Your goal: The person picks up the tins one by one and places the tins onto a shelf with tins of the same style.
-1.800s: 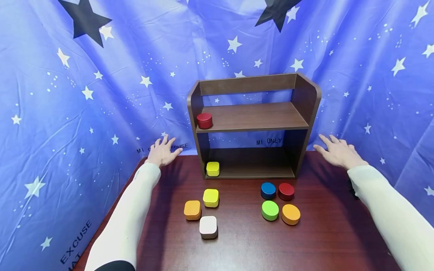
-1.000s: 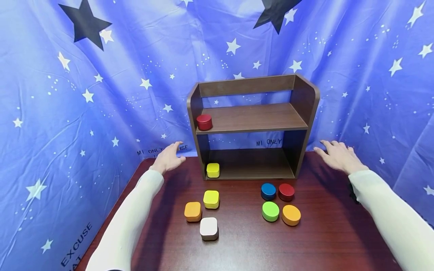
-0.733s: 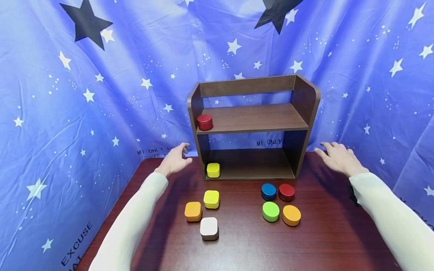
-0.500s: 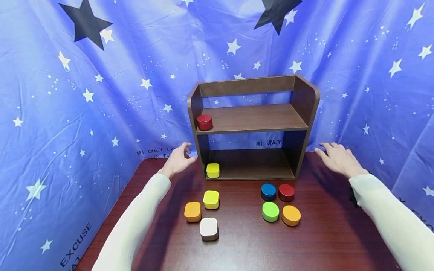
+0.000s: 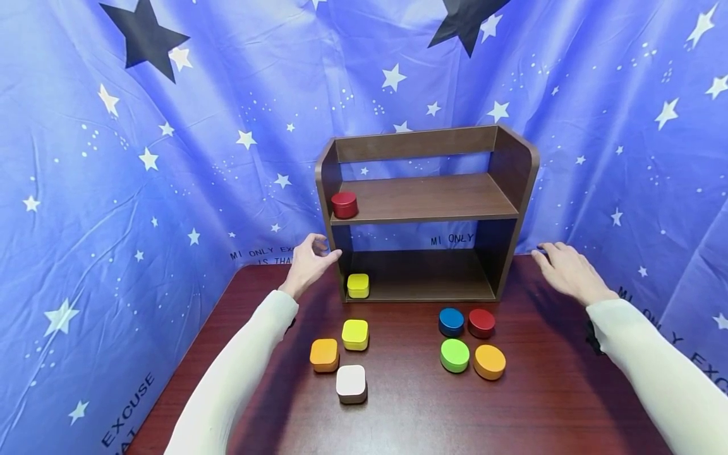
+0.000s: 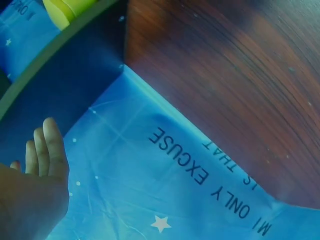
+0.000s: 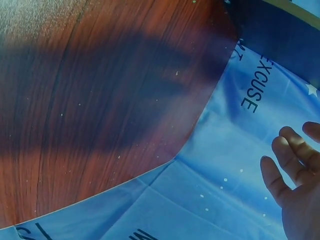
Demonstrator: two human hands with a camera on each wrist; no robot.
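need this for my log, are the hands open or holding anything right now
Left hand: open, holding nothing, beside the shelf.
Right hand: open, holding nothing.

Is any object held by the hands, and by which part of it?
Nothing is held: the left hand and the right hand are both empty.

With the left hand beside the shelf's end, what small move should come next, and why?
Perhaps bring the left hand around the left side panel toward the yellow tin on the lower shelf: the hand holds nothing, its thumb and fingers are parted, and the panel stands between it and that tin.
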